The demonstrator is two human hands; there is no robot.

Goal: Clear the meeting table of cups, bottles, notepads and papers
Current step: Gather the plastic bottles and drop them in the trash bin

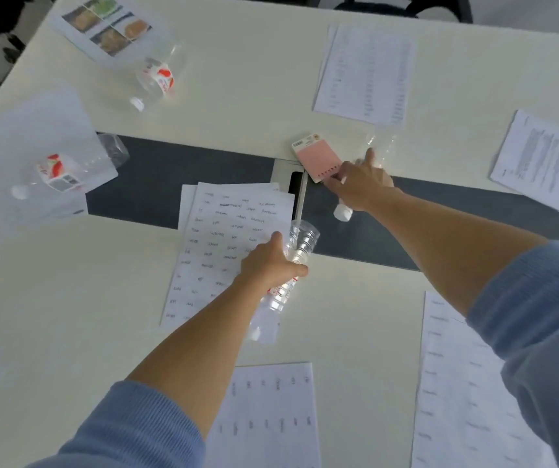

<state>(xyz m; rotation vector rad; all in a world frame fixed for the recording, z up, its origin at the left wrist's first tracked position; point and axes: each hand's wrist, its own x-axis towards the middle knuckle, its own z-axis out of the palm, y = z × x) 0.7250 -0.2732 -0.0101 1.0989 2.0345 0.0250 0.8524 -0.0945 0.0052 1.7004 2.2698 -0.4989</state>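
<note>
Two bottles held: clear ribbed plastic bottle [301, 241] gripped in fingers of left hand [268, 265] over handwritten sheet [224, 231]; clear white-capped bottle [342, 212] clasped by right hand [359, 187], beside pink spiral notepad [318, 157]. Red-labelled bottle [158, 79] laid on white table [338, 298]; label illegible.

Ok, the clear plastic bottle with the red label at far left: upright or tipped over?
Tipped over. The clear plastic bottle lies on its side on a white paper sheet, white cap pointing near-left.

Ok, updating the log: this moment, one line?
left hand grips clear plastic bottle | right hand over second clear plastic bottle, touching pink notepad
</note>
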